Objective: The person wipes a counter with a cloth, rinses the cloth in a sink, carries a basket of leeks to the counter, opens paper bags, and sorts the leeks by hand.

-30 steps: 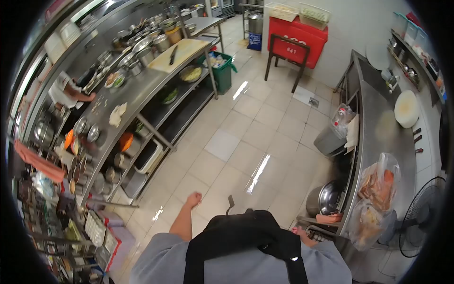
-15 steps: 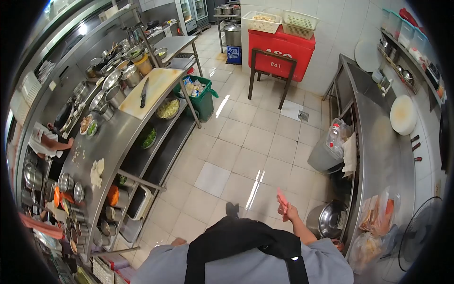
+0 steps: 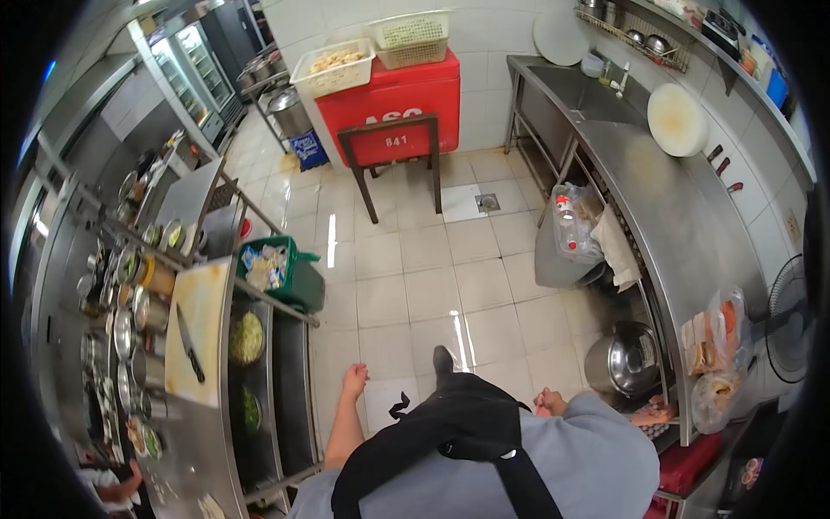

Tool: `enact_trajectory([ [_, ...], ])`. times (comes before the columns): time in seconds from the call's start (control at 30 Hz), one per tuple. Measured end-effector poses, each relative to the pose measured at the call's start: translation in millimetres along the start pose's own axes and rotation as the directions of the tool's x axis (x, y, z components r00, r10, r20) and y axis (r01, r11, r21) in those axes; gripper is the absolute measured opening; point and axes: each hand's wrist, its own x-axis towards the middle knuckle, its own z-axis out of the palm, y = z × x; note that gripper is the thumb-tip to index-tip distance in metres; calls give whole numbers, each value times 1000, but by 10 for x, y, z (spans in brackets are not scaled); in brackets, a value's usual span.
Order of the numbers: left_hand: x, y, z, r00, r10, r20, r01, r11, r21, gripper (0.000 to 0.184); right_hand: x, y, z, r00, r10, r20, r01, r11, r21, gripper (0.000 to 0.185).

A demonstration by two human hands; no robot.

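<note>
My left hand [image 3: 355,379] hangs out over the tiled floor, its fingers curled in and nothing visible in them. My right hand [image 3: 548,402] is close to my body at waist height, fingers folded; a pinkish edge shows there, but what it holds is mostly hidden. Nearest to the left hand stands the steel prep table, with a cutting board [image 3: 197,320] and a knife [image 3: 189,344] lying on it. To the right of my right hand a large steel pot [image 3: 622,359] rests low beside the steel counter [image 3: 670,203].
A green bin [image 3: 303,281] full of wrappers stands by the prep table's end. Ahead are a red cooler box [image 3: 398,104] and a dark stool [image 3: 389,138]. A grey bin [image 3: 562,251] stands under the right counter, which carries bagged bread [image 3: 718,333]. A co-worker's arm [image 3: 121,489] shows lower left.
My view has turned right and moved forward along the aisle. My left hand has swung forward into view. My right hand, which held out a pink flat thing, has drawn back toward my body.
</note>
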Motion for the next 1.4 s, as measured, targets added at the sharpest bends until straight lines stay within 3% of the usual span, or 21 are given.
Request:
enact_trajectory([
  [0.07, 252, 49, -88, 999, 40, 14, -40, 999, -17, 24, 390, -190, 137, 977, 112, 183, -193, 832, 519, 62],
  [0.1, 314, 58, -173, 999, 16, 52, -14, 999, -36, 25, 459, -677, 343, 968, 168, 188, -229, 897, 378, 65],
  [0.17, 230, 237, -434, 988, -97, 119, 56, 951, 304, 25, 441, -1853, 812, 940, 279, 195, -296, 953, 66, 70],
  [0.23, 333, -25, -663, 972, -178, 156, 110, 922, 371, 24, 450, -3063, 1283, 969, 113, 219, -122, 992, 30, 68],
  [0.27, 378, -209, -782, 966, -225, 129, 172, 927, 333, 24, 254, -3744, 1532, 985, 84, 152, -76, 996, -55, 63],
  [0.33, 449, -448, -959, 944, -324, 61, 304, 926, 224, 24, 1046, -4136, 1912, 886, 204, 417, -207, 978, -38, 56],
  [0.47, 739, -745, -960, 903, -427, -48, 396, 869, -296, 23, 1422, -5682, 2893, 887, 2, 462, 109, 971, -213, 52],
  [0.5, 779, -797, -983, 893, -427, -141, 350, 858, -376, 22, 1572, -5964, 3129, 865, -72, 497, 213, 949, -233, 56],
  [0.57, 824, -747, -1186, 845, -531, -59, 522, 844, -123, 24, 1852, -6372, 3493, 854, -126, 505, 260, 944, -204, 55],
  [0.7, 1358, -461, -1617, 826, -561, 55, 556, 827, 85, 27, 2073, -6889, 3922, 783, -269, 561, 344, 939, -30, 53],
  [0.77, 1836, -217, -1817, 840, -535, 90, 520, 841, 146, 28, 2498, -6773, 4003, 793, -306, 527, 412, 906, -95, 57],
  [0.83, 2475, 40, -2022, 876, -472, 100, 446, 871, 205, 30, 2799, -6691, 3988, 732, -460, 503, 673, 606, -425, 64],
  [0.9, 3281, 349, -2213, 935, -339, 106, 290, 901, 322, 31, 2976, -6484, 3985, 837, -348, 422, 538, 665, -518, 72],
  [0.93, 3733, 422, -2306, 964, -186, 193, 52, 837, 544, 30, 3495, -6141, 3891, 679, -283, 678, 477, 871, -114, 73],
  [0.97, 4143, 552, -2407, 962, -27, 273, -184, 677, 713, 29, 4000, -5818, 3808, 457, -190, 869, 122, 981, 151, 75],
  [1.03, 4781, 896, -2612, 980, -18, 199, -102, 812, 574, 29, 3478, -6102, 4002, 765, 248, 595, -329, 944, 30, 49],
  [1.07, 5116, 1199, -2720, 991, -16, 136, -56, 856, 514, 30, 3532, -6283, 4098, 760, 249, 600, -326, 945, 21, 49],
  [1.13, 5674, 1736, -2858, 1000, -5, -22, 12, 934, 356, 33, 3743, -6618, 4215, 686, 108, 720, 55, 978, -200, 46],
  [1.23, 6124, 2354, -2998, 989, 38, -140, -9, 979, 205, 35, 4212, -7031, 4153, 448, 53, 893, 628, 692, -356, 46],
  [1.33, 6378, 2869, -3094, 987, 27, -160, -9, 994, 110, 34, 5196, -7236, 5395, 720, 335, 608, -196, 939, -284, 38],
  [1.4, 6528, 2980, -3183, 996, -17, -92, 12, 998, -58, 33, 5092, -8097, 6379, 850, 311, 424, -189, 933, -305, 42],
])
